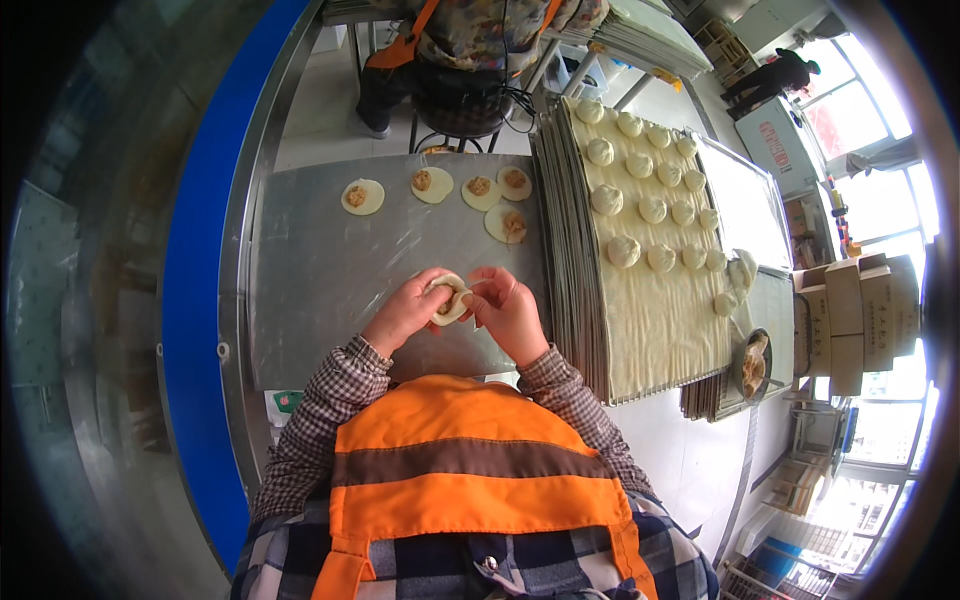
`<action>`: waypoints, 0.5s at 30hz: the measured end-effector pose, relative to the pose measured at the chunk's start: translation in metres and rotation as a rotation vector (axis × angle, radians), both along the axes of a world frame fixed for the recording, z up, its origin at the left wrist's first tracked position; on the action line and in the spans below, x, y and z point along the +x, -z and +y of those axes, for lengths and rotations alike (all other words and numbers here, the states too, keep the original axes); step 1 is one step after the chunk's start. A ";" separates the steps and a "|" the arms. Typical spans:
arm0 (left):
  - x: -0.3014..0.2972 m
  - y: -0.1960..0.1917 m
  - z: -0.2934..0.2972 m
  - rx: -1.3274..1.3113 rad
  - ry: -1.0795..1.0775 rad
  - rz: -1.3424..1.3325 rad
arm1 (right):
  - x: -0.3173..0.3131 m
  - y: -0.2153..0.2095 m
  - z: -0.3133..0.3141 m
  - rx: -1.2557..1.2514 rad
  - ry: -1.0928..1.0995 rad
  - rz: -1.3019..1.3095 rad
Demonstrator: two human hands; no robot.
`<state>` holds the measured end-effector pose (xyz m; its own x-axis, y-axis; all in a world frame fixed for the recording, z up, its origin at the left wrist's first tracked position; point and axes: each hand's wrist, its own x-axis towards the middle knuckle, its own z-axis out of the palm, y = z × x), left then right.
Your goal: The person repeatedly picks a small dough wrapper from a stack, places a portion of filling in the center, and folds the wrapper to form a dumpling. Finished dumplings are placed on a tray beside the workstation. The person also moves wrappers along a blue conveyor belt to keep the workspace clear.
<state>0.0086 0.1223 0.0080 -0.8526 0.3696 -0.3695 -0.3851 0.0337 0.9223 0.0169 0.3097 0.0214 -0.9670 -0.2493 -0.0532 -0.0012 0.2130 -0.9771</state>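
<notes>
- Broadly, one steel table (320,290) under clear film fills the middle, with bare room left of the hands up to its blue edge.
- One stack of trays (640,330) sits just right; its top sheet carries about eighteen closed buns (623,251).
- Five filled wrappers (432,185) lie along the far side.
- Left hand (408,312) and right hand (508,312) pinch one dumpling (452,300) between narrow fingertips above the table.

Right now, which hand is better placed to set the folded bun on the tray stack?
Probably the right hand. It sits on the side nearest the tray stack of finished buns, while the left hand cradles the dough piece farther away, over the metal sheet.
</notes>
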 end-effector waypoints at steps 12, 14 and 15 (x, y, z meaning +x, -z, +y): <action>-0.007 0.005 -0.003 0.315 0.060 -0.046 | 0.004 0.002 -0.002 -0.012 -0.011 0.052; 0.001 0.006 0.003 0.500 -0.144 -0.174 | 0.003 0.004 -0.002 -0.082 0.066 -0.058; 0.004 0.007 0.009 0.461 -0.200 -0.121 | 0.003 0.004 -0.002 -0.141 0.108 -0.136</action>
<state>0.0126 0.1310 0.0010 -0.8843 0.3513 -0.3074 -0.4476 -0.4510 0.7721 0.0199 0.3079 0.0179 -0.9748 -0.1593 -0.1563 0.1476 0.0656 -0.9869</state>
